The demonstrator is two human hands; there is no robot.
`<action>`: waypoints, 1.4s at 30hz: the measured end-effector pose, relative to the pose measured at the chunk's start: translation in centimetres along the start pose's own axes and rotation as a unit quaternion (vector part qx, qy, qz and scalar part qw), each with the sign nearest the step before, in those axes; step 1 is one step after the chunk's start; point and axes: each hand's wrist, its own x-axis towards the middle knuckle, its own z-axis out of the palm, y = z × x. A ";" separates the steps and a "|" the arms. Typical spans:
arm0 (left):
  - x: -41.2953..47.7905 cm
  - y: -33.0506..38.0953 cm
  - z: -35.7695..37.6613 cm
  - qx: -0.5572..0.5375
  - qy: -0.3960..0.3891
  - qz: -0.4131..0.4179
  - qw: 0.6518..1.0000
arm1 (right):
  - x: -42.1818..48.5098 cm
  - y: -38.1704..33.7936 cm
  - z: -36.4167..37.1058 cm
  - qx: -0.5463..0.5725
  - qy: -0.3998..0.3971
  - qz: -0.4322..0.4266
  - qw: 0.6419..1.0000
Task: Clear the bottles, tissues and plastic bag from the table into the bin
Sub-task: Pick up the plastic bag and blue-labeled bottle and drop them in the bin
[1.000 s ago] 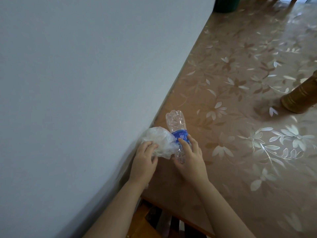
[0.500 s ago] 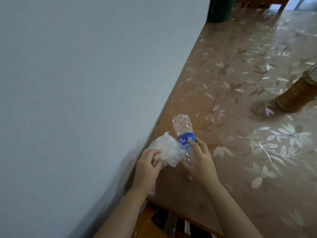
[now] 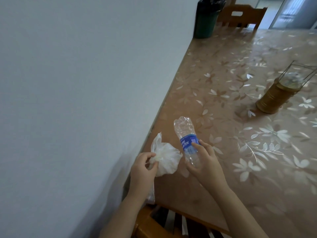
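Note:
My right hand (image 3: pixel 205 163) grips a crumpled clear plastic bottle (image 3: pixel 186 133) with a blue label, held off the table with its base pointing away from me. My left hand (image 3: pixel 143 169) pinches the knotted neck of a white plastic bag (image 3: pixel 167 159), bunched into a ball and lifted near the table's left edge by the wall. A dark green bin (image 3: pixel 206 17) with a black liner stands at the far left corner of the table (image 3: pixel 223 177).
The table carries a brown floral cover and runs along a pale wall (image 3: pixel 77 83) on the left. A round woven holder (image 3: pixel 272 97) with a wire frame stands at the right. A wooden chair (image 3: pixel 240 15) stands beyond the bin, another wooden chair (image 3: pixel 154 224) below my arms.
Both hands have lifted the bag and the bottle off the table. My left hand shifted from resting on the bag to pinching its neck. The view rose, bringing the bin into sight.

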 end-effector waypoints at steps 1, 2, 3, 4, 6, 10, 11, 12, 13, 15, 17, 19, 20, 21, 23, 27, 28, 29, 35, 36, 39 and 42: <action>-0.3 0.2 -0.2 -0.004 0.007 -0.003 1.000 | -0.3 -0.3 -0.4 0.000 0.001 0.002 1.000; -0.5 0.3 -0.3 -0.012 0.011 -0.006 1.000 | -0.7 -0.5 -0.9 0.003 0.004 0.005 1.000; -0.8 0.6 -0.5 -0.021 0.012 -0.009 1.000 | -1.1 -0.8 -1.4 0.006 0.008 0.009 1.000; -1.0 0.9 -0.7 -0.029 0.011 -0.009 0.999 | -1.5 -1.1 -1.9 0.008 0.015 0.011 1.000; -1.3 1.6 -1.0 -0.036 0.006 0.001 0.999 | -2.4 -1.7 -2.9 0.006 0.027 0.011 1.000; -1.6 3.4 -1.3 -0.047 -0.017 0.035 0.998 | -4.3 -2.6 -5.0 0.006 0.040 0.009 0.999; -1.8 3.8 -1.3 -0.047 -0.024 0.045 0.998 | -4.7 -2.9 -5.5 0.003 0.046 0.009 0.999; -2.0 4.3 -1.3 -0.048 -0.032 0.052 0.997 | -5.2 -3.1 -6.0 -0.004 0.055 0.008 0.998; -2.3 4.7 -1.3 -0.051 -0.041 0.058 0.996 | -5.7 -3.3 -6.4 -0.011 0.065 0.007 0.998; -2.9 5.4 -1.1 -0.065 -0.067 0.068 0.993 | -6.7 -3.6 -7.1 -0.020 0.082 0.011 0.996; -3.5 6.0 -1.1 -0.076 -0.097 0.080 0.989 | -8.0 -3.8 -7.7 -0.025 0.094 0.019 0.995; -4.1 6.5 -0.9 -0.086 -0.119 0.095 0.985 | -9.4 -3.8 -8.2 -0.030 0.100 0.032 0.994; -4.4 6.7 -0.7 -0.091 -0.127 0.101 0.983 | -10.0 -3.8 -8.4 -0.030 0.101 0.040 0.994; -4.8 6.8 -0.6 -0.096 -0.133 0.108 0.981 | -10.7 -3.8 -8.6 -0.029 0.103 0.048 0.993; -5.5 6.9 -0.2 -0.101 -0.146 0.118 0.977 | -12.1 -3.7 -8.9 -0.028 0.111 0.061 0.992; -7.0 6.9 0.8 -0.108 -0.170 0.129 0.971 | -14.8 -3.2 -9.8 -0.039 0.129 0.080 0.988; -7.4 6.9 1.1 -0.110 -0.176 0.127 0.970 | -15.4 -3.1 -10.1 -0.034 0.135 0.084 0.987; -7.8 7.1 1.4 -0.113 -0.183 0.123 0.969 | -16.0 -3.1 -10.6 -0.026 0.142 0.089 0.986; -10.8 9.2 3.7 -0.122 -0.252 0.136 0.950 | -19.4 -2.3 -13.4 -0.001 0.192 0.133 0.972; -11.3 9.8 4.3 -0.121 -0.263 0.142 0.947 | -20.0 -2.0 -14.0 0.001 0.202 0.139 0.970; -13.0 11.6 6.4 -0.114 -0.289 0.163 0.936 | -21.8 -0.3 -16.2 0.006 0.241 0.150 0.959; -14.7 13.2 8.6 -0.108 -0.318 0.181 0.924 | -23.3 1.5 -18.3 0.005 0.272 0.158 0.949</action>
